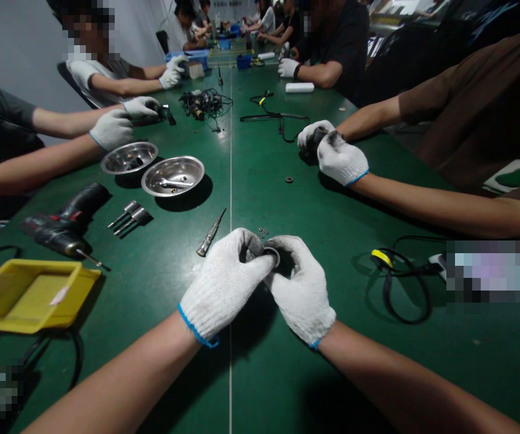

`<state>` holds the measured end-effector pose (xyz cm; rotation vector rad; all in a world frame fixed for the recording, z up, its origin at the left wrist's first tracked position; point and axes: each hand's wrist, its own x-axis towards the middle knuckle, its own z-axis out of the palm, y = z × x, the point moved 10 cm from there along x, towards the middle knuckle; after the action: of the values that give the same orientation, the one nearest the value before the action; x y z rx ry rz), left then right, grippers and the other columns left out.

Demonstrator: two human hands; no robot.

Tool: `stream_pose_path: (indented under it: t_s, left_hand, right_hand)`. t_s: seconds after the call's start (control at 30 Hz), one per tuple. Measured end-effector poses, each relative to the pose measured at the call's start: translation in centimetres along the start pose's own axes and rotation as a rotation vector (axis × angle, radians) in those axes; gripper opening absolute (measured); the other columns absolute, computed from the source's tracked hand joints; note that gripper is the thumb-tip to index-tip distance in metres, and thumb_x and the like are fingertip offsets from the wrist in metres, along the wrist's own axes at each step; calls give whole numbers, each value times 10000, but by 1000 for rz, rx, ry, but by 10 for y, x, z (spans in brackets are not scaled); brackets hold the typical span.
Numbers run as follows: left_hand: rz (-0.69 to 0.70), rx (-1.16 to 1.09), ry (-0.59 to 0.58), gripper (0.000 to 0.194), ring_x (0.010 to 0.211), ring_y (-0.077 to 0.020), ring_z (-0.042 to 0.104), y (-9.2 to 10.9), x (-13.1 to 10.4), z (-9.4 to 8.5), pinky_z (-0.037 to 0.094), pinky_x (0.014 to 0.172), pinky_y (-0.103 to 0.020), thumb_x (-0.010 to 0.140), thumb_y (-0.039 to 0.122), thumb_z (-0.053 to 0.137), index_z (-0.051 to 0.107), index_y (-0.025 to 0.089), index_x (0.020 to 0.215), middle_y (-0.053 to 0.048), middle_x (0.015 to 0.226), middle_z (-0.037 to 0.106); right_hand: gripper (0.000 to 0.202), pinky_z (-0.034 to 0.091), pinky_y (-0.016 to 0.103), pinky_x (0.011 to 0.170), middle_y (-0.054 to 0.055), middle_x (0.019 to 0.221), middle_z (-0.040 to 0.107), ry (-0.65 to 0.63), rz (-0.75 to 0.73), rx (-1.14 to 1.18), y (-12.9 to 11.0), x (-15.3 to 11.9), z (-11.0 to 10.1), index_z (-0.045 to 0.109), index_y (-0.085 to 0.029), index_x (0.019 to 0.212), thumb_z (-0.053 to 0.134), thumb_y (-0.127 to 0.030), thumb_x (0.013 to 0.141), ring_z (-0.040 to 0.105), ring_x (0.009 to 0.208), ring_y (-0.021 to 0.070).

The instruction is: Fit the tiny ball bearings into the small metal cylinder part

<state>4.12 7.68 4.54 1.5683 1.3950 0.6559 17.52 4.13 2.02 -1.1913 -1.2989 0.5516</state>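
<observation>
Both my hands wear white knitted gloves with blue cuffs and meet over the middle of the green table [260,398]. Between them is a small metal ring [272,255], partly covered by the fingers. My left hand [226,280] pinches its left side, and my right hand [303,286] grips it from the right with curled fingers. Just beyond the fingertips lie several tiny nuts or washers [263,231]. A screwdriver [211,233] rests left of my left hand, its tip pointing away.
At left lie a power drill [67,220], two socket bits [130,217] and a yellow tray [34,295]. Metal bowls [173,178] [128,159] hold small parts. A black cable [407,295] loops at right. A co-worker's gloved hands [332,150] hold a dark part; other people sit along the table.
</observation>
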Motion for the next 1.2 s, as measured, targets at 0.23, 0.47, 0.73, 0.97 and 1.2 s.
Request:
stream_pose_path:
  t_s: [0.23,0.47,0.73,0.97,1.2]
  left_hand:
    - [1,23,15,184,630,-132,488,2,-1,-1,367,591,-267,872,216,692,560,199,745,59,681,575]
    - [21,52,18,205,621,-133,485,6,0,-2,367,595,-274,869,193,702,547,202,735,66,672,570]
    - [41,110,58,236,630,-134,491,11,-2,-2,349,588,-275,873,131,710,537,203,730,67,676,571]
    - [64,204,57,260,651,-144,524,19,-3,-3,339,596,-279,873,85,707,532,202,721,60,674,576]
    - [132,232,-27,213,669,-150,523,22,0,-5,361,618,-288,857,106,717,555,203,758,61,703,586]
  right_hand:
    - [292,614,392,872,37,989,747,0,-1,0,0,0,0,709,-249,1010,675,-110,755,724,940,233]
    - [303,616,387,861,34,982,746,-6,-5,-9,-1,1,0,707,-254,1008,668,-109,745,726,933,233]
    - [318,615,397,876,34,985,749,2,-16,-3,-4,1,-1,713,-252,1009,647,-83,748,727,943,236]
    - [318,620,380,870,38,980,751,-11,-28,-4,-5,1,1,714,-248,1004,627,-77,750,732,941,225]
    - [327,620,382,885,40,987,754,-36,-63,-13,-8,0,3,716,-236,1011,628,-75,740,732,940,225]
